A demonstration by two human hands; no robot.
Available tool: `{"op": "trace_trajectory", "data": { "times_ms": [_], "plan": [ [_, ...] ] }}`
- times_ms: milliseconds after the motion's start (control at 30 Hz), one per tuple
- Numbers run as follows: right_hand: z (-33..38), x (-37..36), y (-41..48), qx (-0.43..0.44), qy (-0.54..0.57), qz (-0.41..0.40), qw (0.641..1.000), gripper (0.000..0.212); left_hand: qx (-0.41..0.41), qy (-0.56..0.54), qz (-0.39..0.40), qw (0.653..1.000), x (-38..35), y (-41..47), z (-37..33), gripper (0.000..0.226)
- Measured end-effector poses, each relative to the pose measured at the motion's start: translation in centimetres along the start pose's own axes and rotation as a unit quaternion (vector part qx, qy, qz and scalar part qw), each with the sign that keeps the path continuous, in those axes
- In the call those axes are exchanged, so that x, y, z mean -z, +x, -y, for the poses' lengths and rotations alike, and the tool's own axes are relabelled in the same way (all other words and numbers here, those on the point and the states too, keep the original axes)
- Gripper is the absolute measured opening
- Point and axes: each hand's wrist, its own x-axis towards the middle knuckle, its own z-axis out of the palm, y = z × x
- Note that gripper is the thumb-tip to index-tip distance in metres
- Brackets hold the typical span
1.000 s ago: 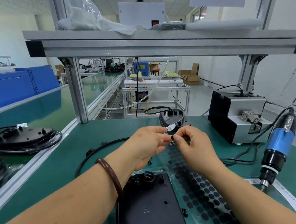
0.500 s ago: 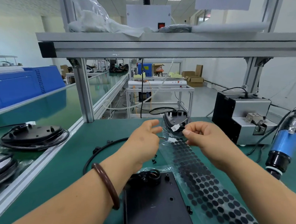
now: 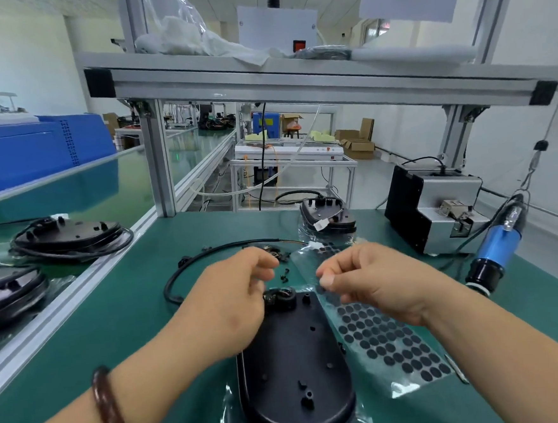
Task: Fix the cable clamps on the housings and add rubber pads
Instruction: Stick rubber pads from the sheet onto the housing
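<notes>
The housing (image 3: 295,368) is lying flat at lower centre on a clear bag, with the pad sheet (image 3: 389,342) just beside it on the right. The left hand (image 3: 234,300) is hovering over the housing's far end, fingers loosely curled with nothing showing in them. The right hand (image 3: 371,280) is hanging over the sheet's upper part, thumb and forefinger pressing together; whether a pad is between them is too small to tell. This looks like the pad step, and the next move is calling for a careful press onto the housing. Beyond, small clamp parts (image 3: 285,274) and a cable (image 3: 189,267) are lying at centre, and a second housing (image 3: 329,216) is sitting farther back.
</notes>
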Motion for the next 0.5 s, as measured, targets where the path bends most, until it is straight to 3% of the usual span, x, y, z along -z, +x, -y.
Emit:
{"op": "trace_trajectory", "data": {
  "times_ms": [500],
  "plan": [
    [-0.8,-3.2,-1.5,-0.033,-0.024,-0.003,0.999,0.011,-0.061,0.059,0.024,0.996,-2.2,-4.0,-0.3,0.033]
  ]
}}
